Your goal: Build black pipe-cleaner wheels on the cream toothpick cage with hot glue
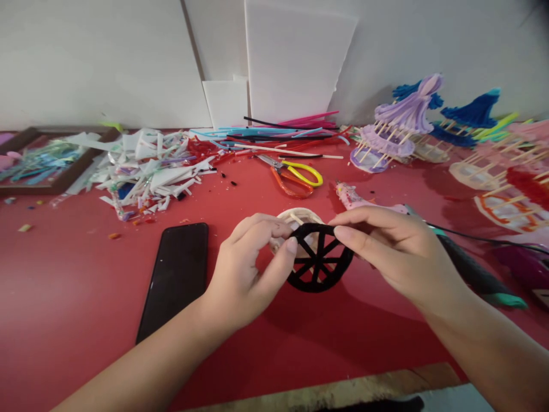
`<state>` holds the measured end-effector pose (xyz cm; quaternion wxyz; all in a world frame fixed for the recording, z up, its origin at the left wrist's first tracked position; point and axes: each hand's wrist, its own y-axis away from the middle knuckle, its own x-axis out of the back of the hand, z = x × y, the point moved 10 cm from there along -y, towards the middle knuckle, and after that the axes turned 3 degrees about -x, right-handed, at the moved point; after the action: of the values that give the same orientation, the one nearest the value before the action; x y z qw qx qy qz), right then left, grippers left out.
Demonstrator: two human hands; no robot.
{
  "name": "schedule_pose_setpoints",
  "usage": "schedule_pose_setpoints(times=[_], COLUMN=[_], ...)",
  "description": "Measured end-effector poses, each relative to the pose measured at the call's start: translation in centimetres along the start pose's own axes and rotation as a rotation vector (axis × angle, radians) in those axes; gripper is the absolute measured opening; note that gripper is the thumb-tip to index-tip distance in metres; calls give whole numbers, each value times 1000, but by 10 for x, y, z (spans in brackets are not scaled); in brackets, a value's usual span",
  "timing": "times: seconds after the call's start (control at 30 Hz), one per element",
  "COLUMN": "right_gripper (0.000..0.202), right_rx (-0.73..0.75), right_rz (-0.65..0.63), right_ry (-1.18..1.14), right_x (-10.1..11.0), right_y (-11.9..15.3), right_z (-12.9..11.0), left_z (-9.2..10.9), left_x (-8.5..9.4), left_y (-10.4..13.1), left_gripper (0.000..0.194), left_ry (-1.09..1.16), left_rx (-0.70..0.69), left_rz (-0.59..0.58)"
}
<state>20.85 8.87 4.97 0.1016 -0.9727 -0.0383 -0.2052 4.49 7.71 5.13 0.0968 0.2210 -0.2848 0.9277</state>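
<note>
Between my hands is a black spoked ring [318, 260], shaped like a wheel with a fuzzy look. My left hand [253, 260] pinches its upper left rim between thumb and fingers. On the upper right rim, my right hand [386, 246] pinches it the same way. Behind and partly hidden by the ring sits a pale round piece [300, 216] with thin sticks. A pink speckled tool [354, 197], perhaps a glue gun, lies just beyond my right hand. The black phone [175, 277] rests left of my left hand.
Scissors [294, 174] with orange and yellow handles lie ahead, before a pile of colored pipe cleaners [274, 134]. White scraps [150, 166] heap at the left near a brown tray [55, 186]. Small carousel-like models [394, 129] stand at the right. A black-and-green handled tool [476, 269] lies below them.
</note>
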Motion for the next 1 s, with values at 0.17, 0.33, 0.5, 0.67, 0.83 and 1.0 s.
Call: schedule_pose_setpoints(times=[0.17,0.33,0.5,0.67,0.83,1.0], right_gripper=[9,15,19,20,23,24], right_rx=[-149,-265,-294,-310,-338,-349], right_rz=[-23,-12,10,24,27,55], right_ry=[-92,-85,-57,-89,-123,-163], right_x=[-3,-6,-4,-4,-3,0], right_y=[-2,-4,-5,-5,-5,-5], right_z=[20,39,46,48,58,65], left_z=[-25,-46,-60,-64,-63,-62], left_x=[-13,-17,-9,-17,-22,-20], left_y=[6,10,10,9,10,8], left_gripper=[22,21,23,20,10,8], left_ry=[190,227,337,780,856,860], left_rx=[242,400,489,561,610,592], left_rz=[-87,-55,77,128,93,85])
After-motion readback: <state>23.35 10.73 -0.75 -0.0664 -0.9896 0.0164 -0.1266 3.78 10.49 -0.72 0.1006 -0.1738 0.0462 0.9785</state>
